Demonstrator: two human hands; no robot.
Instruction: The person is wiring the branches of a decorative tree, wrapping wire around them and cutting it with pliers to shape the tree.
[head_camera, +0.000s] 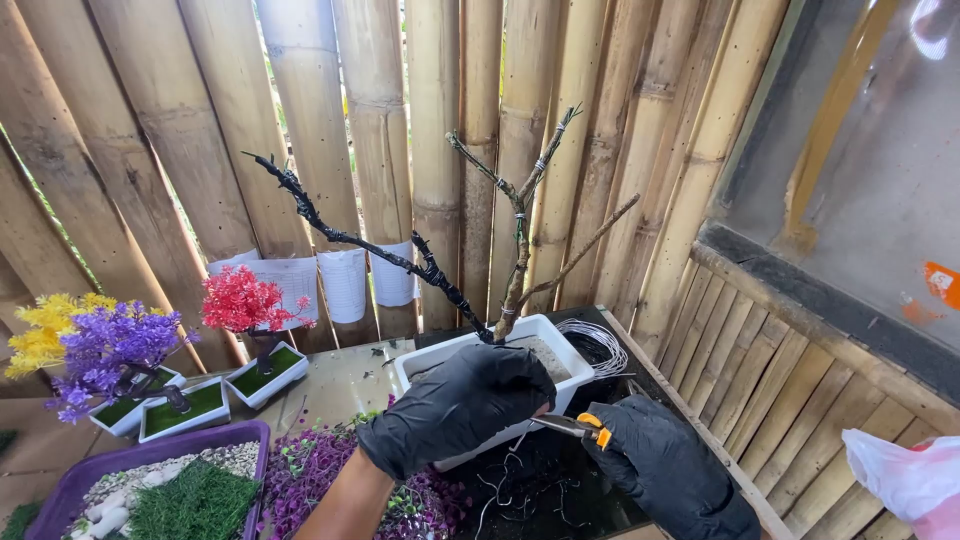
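At the centre of the surface (350, 385), toward six o'clock in the view, the left hand (455, 405) in a black glove lies curled over the near rim of a white rectangular pot (565, 365), fingers closed around the base of the bare branch tree (515, 290) planted in it. The right hand (660, 460), also gloved, sits at about four o'clock from the pot, closed around orange-handled pliers (575, 427) whose tip points toward the left hand's fingers; whether the tip pinches a wire I cannot tell.

To do this step well, I judge that the left hand should keep the trunk steady against the pot's filling while the pliers work close to the base, pulling in line with the wire and not sideways, so the trunk does not lean or lift.

The tree has two main limbs: a dark one, wrapped in black, reaching to ten o'clock, and a pale brown one rising to twelve, bound in places with thin wire and forking at the top. A coil of silver wire (595, 345) lies just behind the pot at two o'clock. Cut wire scraps (520, 490) lie on the dark mat at six o'clock.

At nine o'clock stand small finished trees in red (243, 300), purple (110, 350) and yellow (45, 330), and a purple tray (255, 432) holds pebbles and green moss. Loose purple foliage (315, 470) lies beside it.
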